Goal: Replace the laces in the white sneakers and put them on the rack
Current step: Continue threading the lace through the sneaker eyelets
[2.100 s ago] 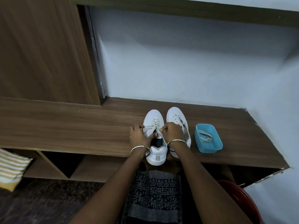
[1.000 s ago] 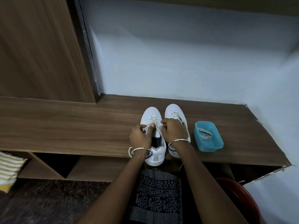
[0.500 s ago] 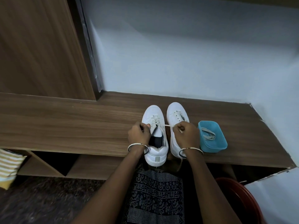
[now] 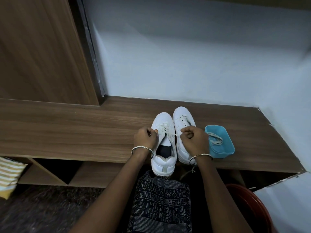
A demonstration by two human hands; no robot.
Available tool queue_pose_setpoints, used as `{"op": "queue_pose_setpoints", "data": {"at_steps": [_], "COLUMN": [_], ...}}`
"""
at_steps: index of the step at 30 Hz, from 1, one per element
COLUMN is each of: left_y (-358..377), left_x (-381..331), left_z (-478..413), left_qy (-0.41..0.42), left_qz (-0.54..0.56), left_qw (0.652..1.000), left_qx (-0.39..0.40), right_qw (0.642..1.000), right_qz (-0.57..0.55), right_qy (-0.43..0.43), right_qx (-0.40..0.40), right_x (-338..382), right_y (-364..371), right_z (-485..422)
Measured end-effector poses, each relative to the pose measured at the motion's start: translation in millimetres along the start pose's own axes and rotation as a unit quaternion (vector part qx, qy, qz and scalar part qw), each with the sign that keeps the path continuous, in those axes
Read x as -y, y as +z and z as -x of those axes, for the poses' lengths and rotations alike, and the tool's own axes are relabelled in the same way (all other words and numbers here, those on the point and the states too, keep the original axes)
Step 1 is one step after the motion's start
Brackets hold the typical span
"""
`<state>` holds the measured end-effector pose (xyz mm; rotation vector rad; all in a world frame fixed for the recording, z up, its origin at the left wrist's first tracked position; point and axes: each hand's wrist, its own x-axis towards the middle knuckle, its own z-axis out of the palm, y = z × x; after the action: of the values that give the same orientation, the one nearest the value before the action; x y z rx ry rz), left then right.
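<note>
Currently left hand (image 4: 145,137) and right hand (image 4: 195,138), fingers curled, each pinch a lace (image 4: 176,135) end. Lace looks soft and limp, so grip close to the eyelets.

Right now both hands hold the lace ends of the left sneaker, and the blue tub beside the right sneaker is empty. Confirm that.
One thing is wrong: the blue tub is not empty. The head view shows a coiled white lace lying in it. The rest holds: the left hand and right hand pinch the lace ends of the left sneaker, and the tub stands beside the right sneaker.
</note>
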<state>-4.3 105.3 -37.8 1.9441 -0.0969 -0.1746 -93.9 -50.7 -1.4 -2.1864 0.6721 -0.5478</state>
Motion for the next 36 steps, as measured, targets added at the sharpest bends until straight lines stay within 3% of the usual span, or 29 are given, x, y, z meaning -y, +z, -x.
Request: {"op": "queue_pose_setpoints", "data": {"at_steps": [5,10,17,25,27,31,34,36], "left_y": [-1,-6,-8,-11,-12,-17,-19,-18], "left_x": [-7,-12,-10,-16,-14,-12,-19,-25], "left_z": [3,2,-5,-5,-5,5,15,19], "left_qy": [0.014,0.033,-0.102,-0.138,-0.111,0.019,0.099,0.149], "left_qz": [-0.044,-0.123,0.085,0.136,0.117,-0.070,-0.117,-0.116], "left_qw": [0.999,0.990,0.988,0.976,0.983,0.997,0.988,0.982], "left_qx": [0.025,0.054,0.083,0.096,0.086,0.040,0.003,0.026], "right_qw": [0.982,0.976,0.979,0.982,0.983,0.990,0.995,0.987], "right_qz": [0.133,0.188,0.194,0.176,0.169,0.111,-0.030,-0.112], "right_qy": [-0.090,-0.079,-0.053,-0.038,-0.043,-0.033,0.006,0.024], "right_qx": [0.098,0.076,0.038,0.055,0.067,0.084,0.096,0.113], "right_x": [10,14,13,12,11,8,11,16], "right_y": [19,28,33,30,29,18,6,-4], "right_z": [-5,-2,4,4,3,3,7,11]}}
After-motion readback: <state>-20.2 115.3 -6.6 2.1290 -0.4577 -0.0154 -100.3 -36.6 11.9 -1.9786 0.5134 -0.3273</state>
